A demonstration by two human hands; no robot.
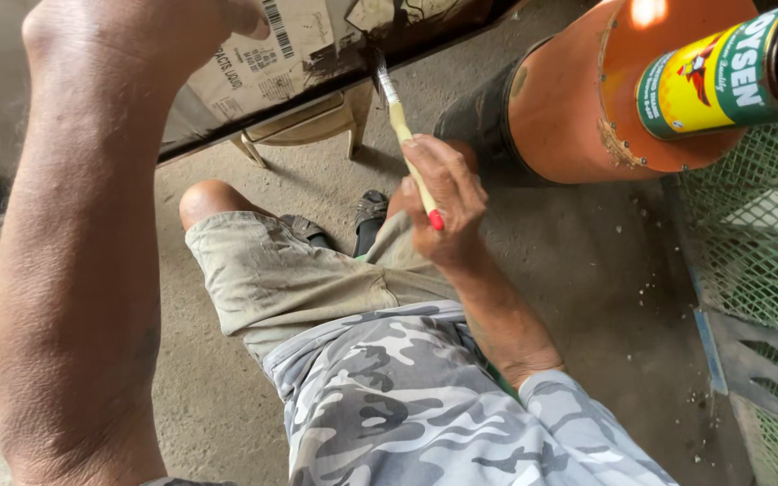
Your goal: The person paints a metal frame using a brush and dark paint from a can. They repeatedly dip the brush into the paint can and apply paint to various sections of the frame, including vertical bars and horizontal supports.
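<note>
Fingers pinch a brush at the dark panel

Left hand presses on the cardboard-covered panel, fingers mostly out of view. Right hand pinches a small yellow brush, bristles touching the dark edge. Painting seems underway; reloading from the paint can likely follows

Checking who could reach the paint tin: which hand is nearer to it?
Right. The right hand, holding the brush, is lower left of the paint tin; the left hand is far across, on the dark panel.
</note>
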